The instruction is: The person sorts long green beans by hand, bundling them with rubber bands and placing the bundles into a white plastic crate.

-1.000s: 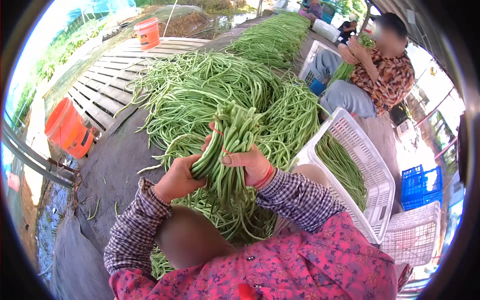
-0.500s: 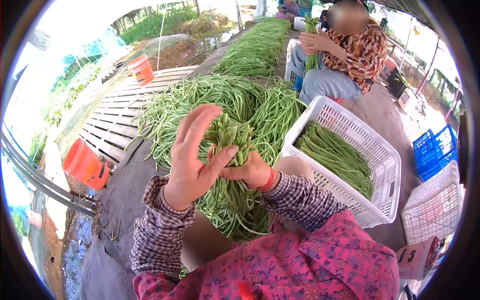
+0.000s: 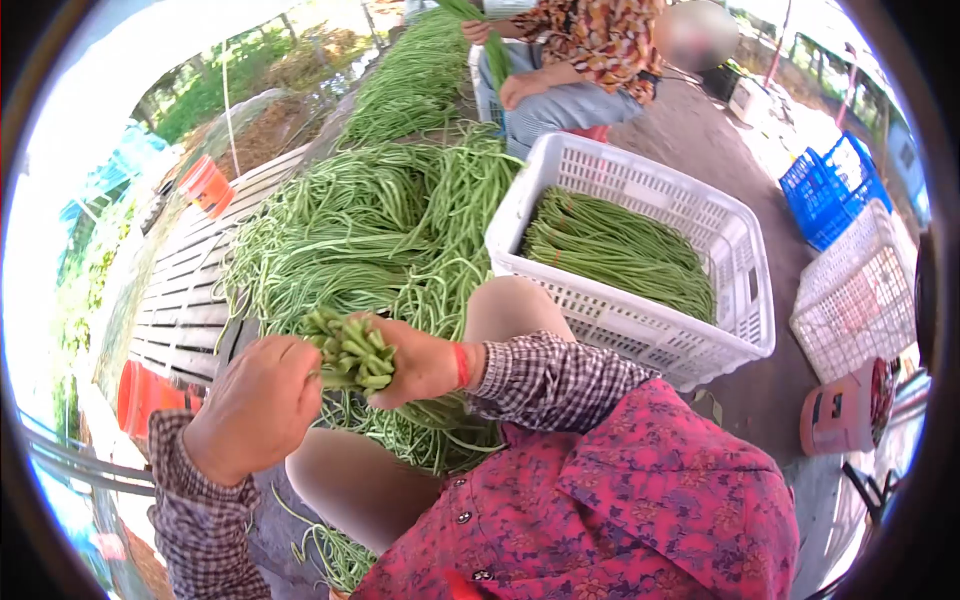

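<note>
So, the R hand (image 3: 422, 364), w/ a red band (image 3: 462, 366), has its grip round a bunch of long green beans (image 3: 358, 352). The L hand (image 3: 256, 408) is bent by the bunch's cut ends; can't tell if its grip has any. The bunch is near the big bean pile (image 3: 345, 215), w/ the white basket (image 3: 620, 322) of beans to its right.

The grip of the left hand (image 3: 255, 405) is hidden behind its knuckles; the yardlong bean bundle (image 3: 355, 350) is partly covered by the right hand (image 3: 420, 365). The co-worker's bundle (image 3: 497, 62) is cropped above.
</note>
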Demonstrator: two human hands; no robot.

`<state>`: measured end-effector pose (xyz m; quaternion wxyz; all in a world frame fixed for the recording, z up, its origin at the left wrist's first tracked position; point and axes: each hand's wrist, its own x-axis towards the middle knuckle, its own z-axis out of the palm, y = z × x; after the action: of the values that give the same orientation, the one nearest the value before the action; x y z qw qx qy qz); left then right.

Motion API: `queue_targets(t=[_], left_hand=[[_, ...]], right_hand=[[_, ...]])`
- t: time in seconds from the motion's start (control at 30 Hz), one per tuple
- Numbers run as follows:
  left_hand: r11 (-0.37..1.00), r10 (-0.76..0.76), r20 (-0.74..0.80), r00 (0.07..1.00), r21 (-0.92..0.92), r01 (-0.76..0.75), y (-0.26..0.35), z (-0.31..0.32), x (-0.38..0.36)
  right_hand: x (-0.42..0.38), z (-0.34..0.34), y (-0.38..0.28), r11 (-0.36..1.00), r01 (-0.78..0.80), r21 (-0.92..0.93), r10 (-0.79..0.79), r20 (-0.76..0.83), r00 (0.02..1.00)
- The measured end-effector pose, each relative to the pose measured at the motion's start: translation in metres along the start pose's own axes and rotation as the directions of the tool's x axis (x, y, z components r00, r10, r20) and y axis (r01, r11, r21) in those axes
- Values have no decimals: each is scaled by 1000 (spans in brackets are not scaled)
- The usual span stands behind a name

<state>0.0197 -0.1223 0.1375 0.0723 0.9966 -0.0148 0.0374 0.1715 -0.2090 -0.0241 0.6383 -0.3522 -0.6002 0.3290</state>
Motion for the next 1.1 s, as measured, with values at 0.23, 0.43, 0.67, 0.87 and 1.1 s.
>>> queue_targets(t=[0.23,0.43,0.67,0.87,1.1], left_hand=[[998,-43,162,986,49,36,20,0,-7],[993,-115,-137,984,-13,114,-4,28,-1],[-317,-665,128,736,-940,-124,-4,52,43],[-173,-707,-271,653,-830,-531,-118,91,55],[-429,-804,323,500,-897,-109,-179,208,15]], right_hand=[[-8,-1,1,999,-42,-28,44,80,996],[-8,7,-6,999,36,-29,-38,-56,998],[13,-8,-8,968,228,102,-176,-371,912],[8,-84,-102,869,248,428,11,-519,855],[-14,-194,-309,958,281,-57,-281,-380,881]])
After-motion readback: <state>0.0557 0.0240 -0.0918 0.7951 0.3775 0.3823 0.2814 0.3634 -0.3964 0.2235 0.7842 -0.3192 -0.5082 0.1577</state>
